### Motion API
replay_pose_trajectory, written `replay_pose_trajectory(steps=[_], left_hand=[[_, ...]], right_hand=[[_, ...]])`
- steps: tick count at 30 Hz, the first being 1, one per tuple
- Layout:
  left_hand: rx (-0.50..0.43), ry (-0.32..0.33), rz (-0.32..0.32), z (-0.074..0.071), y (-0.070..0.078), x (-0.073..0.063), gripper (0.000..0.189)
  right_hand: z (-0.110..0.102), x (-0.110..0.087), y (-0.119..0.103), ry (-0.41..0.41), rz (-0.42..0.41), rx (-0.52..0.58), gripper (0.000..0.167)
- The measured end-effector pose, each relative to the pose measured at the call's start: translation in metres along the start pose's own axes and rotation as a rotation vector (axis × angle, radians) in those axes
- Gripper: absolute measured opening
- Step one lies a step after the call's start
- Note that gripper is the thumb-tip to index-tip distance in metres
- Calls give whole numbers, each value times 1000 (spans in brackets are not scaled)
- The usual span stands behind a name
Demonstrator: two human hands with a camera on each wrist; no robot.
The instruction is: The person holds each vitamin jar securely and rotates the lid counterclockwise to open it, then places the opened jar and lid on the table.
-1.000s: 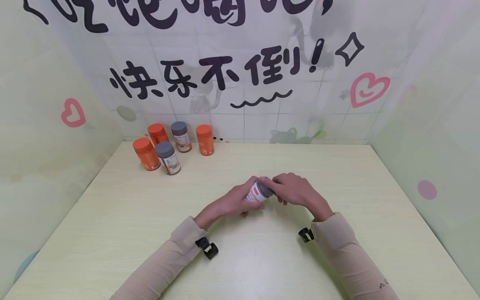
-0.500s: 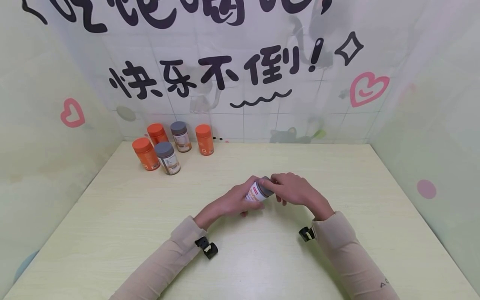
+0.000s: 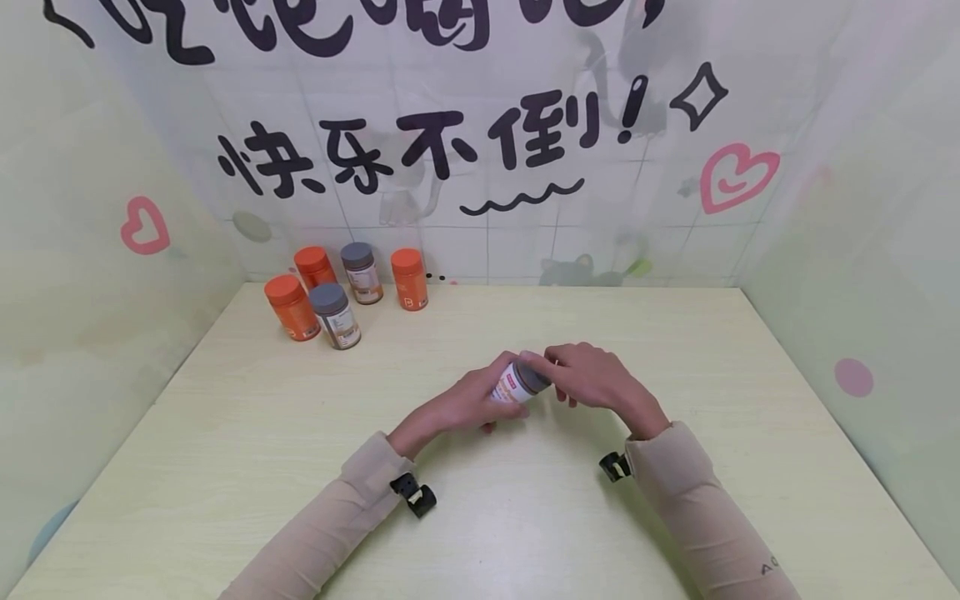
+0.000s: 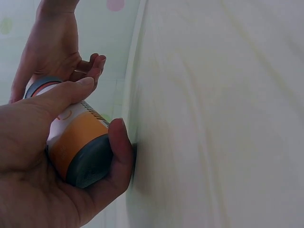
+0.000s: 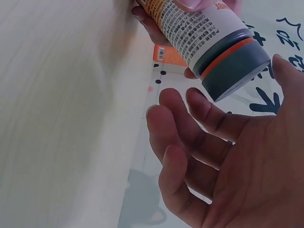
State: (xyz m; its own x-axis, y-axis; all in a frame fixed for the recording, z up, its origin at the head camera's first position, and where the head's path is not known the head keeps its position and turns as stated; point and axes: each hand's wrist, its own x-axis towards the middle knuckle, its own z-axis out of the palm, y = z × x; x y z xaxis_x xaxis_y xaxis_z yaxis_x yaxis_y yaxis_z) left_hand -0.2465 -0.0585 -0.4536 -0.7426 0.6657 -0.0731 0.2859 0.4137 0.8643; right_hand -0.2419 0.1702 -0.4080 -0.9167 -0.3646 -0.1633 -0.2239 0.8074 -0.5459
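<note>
My left hand (image 3: pixel 476 400) grips a supplement bottle (image 3: pixel 510 385) with a white and orange label, held tilted above the table. In the left wrist view its thumb and fingers wrap round the bottle's body (image 4: pixel 78 137). The dark grey cap (image 5: pixel 236 69) points toward my right hand (image 3: pixel 592 375), and an orange ring shows just under it. My right hand's fingers (image 5: pixel 173 123) are loosely bent and spread around the cap end. Its thumb lies at the cap's edge; light contact cannot be told. The index fingertip appears apart from the cap.
Upright on the table (image 3: pixel 480 517), at the back left, stand several more bottles: orange ones (image 3: pixel 411 282) with orange lids and white-labelled ones (image 3: pixel 341 321) with grey lids. A printed sheet (image 3: pixel 480 167) walls off the back, and side panels (image 3: pixel 862 250) flank the table.
My right hand has shifted slightly up and to the right, its fingers loosening from the cap. The left hand and the bottle have stayed in place.
</note>
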Motion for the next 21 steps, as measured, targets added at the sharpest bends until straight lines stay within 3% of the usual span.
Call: replay_pose_trajectory(steps=[21], left_hand=[[20,2,18,1,1,0,56]], right_hand=[[-1,0,-1,-33,-44,11,50]])
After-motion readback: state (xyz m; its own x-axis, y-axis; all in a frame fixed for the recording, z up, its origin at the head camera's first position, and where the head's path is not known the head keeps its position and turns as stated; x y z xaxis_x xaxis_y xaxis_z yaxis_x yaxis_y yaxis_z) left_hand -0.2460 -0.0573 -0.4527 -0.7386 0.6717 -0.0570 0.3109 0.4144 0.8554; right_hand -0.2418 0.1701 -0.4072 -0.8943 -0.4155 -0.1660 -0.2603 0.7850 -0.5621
